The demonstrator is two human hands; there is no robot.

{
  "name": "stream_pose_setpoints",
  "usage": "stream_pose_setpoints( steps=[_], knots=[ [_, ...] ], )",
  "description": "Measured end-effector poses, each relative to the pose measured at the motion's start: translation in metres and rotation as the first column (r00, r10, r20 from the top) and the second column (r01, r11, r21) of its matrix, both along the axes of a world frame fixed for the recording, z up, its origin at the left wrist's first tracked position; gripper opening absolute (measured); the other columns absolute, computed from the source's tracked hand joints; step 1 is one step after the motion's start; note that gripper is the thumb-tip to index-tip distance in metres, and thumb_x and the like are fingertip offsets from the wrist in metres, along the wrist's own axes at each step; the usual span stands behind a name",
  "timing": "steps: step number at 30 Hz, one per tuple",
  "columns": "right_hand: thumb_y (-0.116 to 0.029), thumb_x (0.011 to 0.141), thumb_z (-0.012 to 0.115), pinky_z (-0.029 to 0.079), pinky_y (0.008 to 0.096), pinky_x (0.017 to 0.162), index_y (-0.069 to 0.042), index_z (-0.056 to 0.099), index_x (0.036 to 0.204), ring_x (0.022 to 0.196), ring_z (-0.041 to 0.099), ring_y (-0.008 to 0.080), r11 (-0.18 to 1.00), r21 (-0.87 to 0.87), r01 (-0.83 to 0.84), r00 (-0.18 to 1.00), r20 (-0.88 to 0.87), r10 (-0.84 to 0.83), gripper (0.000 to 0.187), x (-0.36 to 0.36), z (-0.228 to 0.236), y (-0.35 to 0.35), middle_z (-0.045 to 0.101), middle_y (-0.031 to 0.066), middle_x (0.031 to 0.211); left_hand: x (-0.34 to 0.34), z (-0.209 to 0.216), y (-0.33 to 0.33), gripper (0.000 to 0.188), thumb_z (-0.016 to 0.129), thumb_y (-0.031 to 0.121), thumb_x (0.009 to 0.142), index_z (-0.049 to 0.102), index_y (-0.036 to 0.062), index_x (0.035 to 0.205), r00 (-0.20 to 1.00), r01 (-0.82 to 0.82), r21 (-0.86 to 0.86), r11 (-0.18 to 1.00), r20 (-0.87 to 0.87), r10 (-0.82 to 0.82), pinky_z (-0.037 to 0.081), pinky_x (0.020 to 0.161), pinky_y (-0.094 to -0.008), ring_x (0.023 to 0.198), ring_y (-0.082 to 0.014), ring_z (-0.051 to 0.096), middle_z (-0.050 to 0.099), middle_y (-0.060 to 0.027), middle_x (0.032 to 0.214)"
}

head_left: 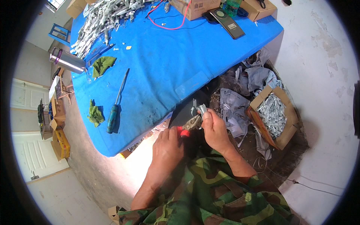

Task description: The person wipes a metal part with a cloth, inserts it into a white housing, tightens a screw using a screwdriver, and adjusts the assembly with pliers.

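My left hand (167,148) is closed around the red handles of a pair of pliers (191,123). The metal jaws of the pliers point up and right, toward a small silvery metal piece (203,108). That piece is pinched between the thumb and fingers of my right hand (216,131). A thin bent strip (194,107) stands up beside it; whether it is part of the same piece I cannot tell. Both hands are in front of the table's near edge, above my lap. On the blue-covered table (157,75) lies a screwdriver (113,112) with a teal handle.
At the back left of the table is a heap of silvery strips (108,18). Green cloths (103,65), a steel flask (69,60) and a phone (228,23) lie on it too. To the right, an open cardboard box (290,112) holds similar strips, among grey plastic bags (232,108).
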State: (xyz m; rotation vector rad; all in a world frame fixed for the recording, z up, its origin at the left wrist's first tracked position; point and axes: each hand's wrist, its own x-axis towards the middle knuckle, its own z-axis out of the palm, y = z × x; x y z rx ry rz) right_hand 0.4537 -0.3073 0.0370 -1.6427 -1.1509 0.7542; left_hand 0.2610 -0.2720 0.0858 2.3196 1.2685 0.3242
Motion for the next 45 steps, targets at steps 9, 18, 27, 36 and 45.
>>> stream_pose_setpoints(
  steps=[9, 18, 27, 36, 45],
  knots=[
    [-0.034, 0.115, 0.041, 0.026, 0.0207, 0.046, -0.004, 0.065, 0.122, 0.052, 0.03, 0.0015, 0.94, -0.247, -0.237, 0.537, -0.84, -0.085, 0.039, 0.012, 0.023, -0.006, 0.039, -0.0088, 0.066, -0.011, 0.013, 0.009, 0.044, 0.079, 0.004, 0.079, 0.063, 0.0003, 0.12, 0.996, 0.001, -0.257, 0.966, 0.085, 0.022, 0.055, 0.083, -0.0504, 0.095, -0.0433, 0.066, 0.067, -0.0215, 0.102],
    [-0.027, 0.109, 0.054, 0.051, 0.0352, 0.065, -0.002, 0.066, 0.123, 0.067, 0.06, 0.0173, 0.997, 0.058, 0.051, 0.984, 0.167, -0.06, 0.031, 0.004, -0.005, -0.001, 0.061, 0.0051, 0.075, -0.01, 0.016, 0.013, 0.052, 0.082, 0.005, 0.073, 0.06, 0.0018, 0.119, 0.978, 0.1, 0.105, 0.989, -0.191, -0.078, 0.053, 0.083, -0.0479, 0.1, -0.0386, 0.064, 0.063, -0.0167, 0.103],
    [-0.024, 0.106, 0.063, 0.038, 0.0203, 0.054, -0.009, 0.061, 0.123, 0.069, 0.053, 0.0051, 0.976, -0.214, -0.03, 0.579, -0.8, -0.158, 0.023, 0.023, 0.004, -0.011, 0.062, -0.0032, 0.088, -0.002, 0.028, 0.014, 0.041, 0.079, 0.009, 0.083, 0.062, -0.0012, 0.119, 1.0, 0.018, -0.12, 0.993, 0.02, -0.015, 0.054, 0.079, -0.0485, 0.093, -0.042, 0.067, 0.068, -0.0203, 0.098],
    [-0.014, 0.095, 0.072, 0.046, 0.023, 0.063, -0.005, 0.065, 0.109, 0.077, 0.06, 0.006, 0.989, -0.146, -0.014, 0.651, -0.752, -0.102, 0.019, 0.011, 0.005, -0.017, 0.064, 0.0003, 0.087, 0.016, 0.018, 0.003, 0.041, 0.073, 0.014, 0.092, 0.06, -0.0033, 0.127, 0.997, -0.032, -0.257, 0.966, 0.066, 0.05, 0.052, 0.084, -0.0511, 0.1, -0.0456, 0.066, 0.067, -0.0262, 0.105],
    [-0.011, 0.094, 0.072, 0.048, 0.023, 0.067, -0.004, 0.066, 0.102, 0.076, 0.058, 0.0031, 0.963, -0.065, 0.261, 0.866, -0.426, -0.263, 0.012, 0.011, -0.009, -0.014, 0.064, -0.0033, 0.085, 0.024, 0.008, -0.006, 0.05, 0.069, 0.018, 0.095, 0.057, -0.0058, 0.138, 0.998, 0.052, -0.217, 0.975, -0.028, -0.06, 0.049, 0.103, -0.0505, 0.119, -0.047, 0.062, 0.066, -0.0288, 0.128]
  ],
)
